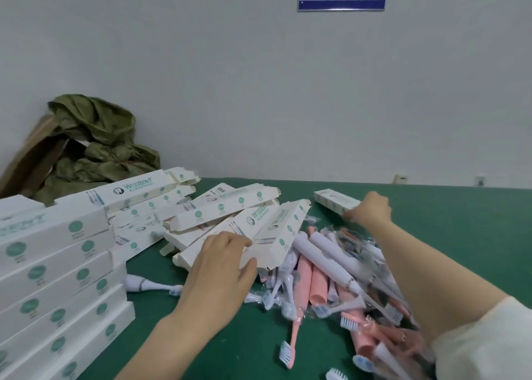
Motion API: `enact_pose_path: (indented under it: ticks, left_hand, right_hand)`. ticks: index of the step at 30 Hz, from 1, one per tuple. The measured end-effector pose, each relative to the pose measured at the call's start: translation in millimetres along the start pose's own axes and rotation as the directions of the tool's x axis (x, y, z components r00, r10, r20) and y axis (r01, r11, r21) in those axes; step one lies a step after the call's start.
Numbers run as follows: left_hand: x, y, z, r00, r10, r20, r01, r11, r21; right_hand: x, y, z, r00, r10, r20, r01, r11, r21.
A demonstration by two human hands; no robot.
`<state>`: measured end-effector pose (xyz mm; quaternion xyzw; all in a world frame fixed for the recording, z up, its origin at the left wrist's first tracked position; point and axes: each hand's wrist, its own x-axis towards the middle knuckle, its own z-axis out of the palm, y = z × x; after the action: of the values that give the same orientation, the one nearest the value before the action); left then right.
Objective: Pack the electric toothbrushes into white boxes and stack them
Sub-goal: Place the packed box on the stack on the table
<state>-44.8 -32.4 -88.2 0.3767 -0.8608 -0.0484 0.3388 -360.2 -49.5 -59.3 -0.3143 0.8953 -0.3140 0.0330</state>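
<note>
The big green table (431,235) has a tall stack of white boxes (57,264) on its left side. Loose boxes (218,207) lie heaped in the middle, mostly pointing away and right. Pink and white toothbrushes (322,270) are piled beside them. The left hand (218,267) holds one long box (259,215) at its near end, and the right hand (370,209) grips a far box (331,199) lying sideways
</note>
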Motion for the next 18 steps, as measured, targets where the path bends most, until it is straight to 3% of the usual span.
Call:
enact_pose_path:
  ticks: [4, 15, 18]
  left_hand:
    - [1.2, 0.7, 1.9, 1.0, 0.004, 0.014, -0.003, 1.0, -0.027]
    - [7.3, 14.1, 14.7, 0.995, -0.086, 0.05, 0.08, 0.991, 0.107]
    - [10.2, 13.7, 11.4, 0.993, -0.12, 0.003, 0.12, 0.993, -0.01]
  right_hand:
    - [-2.5, 8.9, 9.7, 0.995, 0.001, 0.097, 0.015, 0.986, -0.163]
    - [-13.9, 14.5, -13.0, 0.979, -0.126, 0.158, 0.158, 0.965, -0.208]
    - [-23.0, 11.0, -29.6, 0.973, -0.215, 0.084, 0.224, 0.968, -0.114]
